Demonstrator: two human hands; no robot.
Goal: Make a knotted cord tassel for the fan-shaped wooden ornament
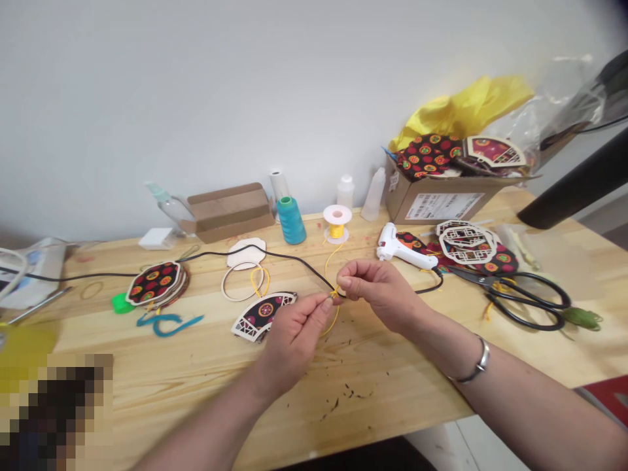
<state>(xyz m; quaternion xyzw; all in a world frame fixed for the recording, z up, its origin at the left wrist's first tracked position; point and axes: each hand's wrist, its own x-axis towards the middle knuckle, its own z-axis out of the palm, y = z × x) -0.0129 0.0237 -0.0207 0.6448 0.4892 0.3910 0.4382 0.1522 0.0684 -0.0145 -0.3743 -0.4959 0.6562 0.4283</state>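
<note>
My left hand (pixel 301 330) and my right hand (pixel 375 288) meet over the middle of the wooden table, each pinching a thin yellow cord (pixel 331 322). The cord runs back to a white spool (pixel 337 230) of yellow cord and also hangs in a loop below my fingers. A small twist or knot seems to sit between the fingertips; its detail is too small to tell. Just behind my left hand lies a fan-shaped piece (pixel 265 313) with patterned fabric and a pale lattice frame, partly hidden by the hand. A pale ring (pixel 223 288) with a yellow loop lies beyond it.
Large black-handled scissors (pixel 527 297) and a white glue gun (pixel 405 248) lie to the right. Behind them stands a full cardboard box (pixel 441 196). A teal thread cone (pixel 291 221) stands at the back. Stacked fabric pieces (pixel 154 282) and a blue ribbon (pixel 169 325) lie left.
</note>
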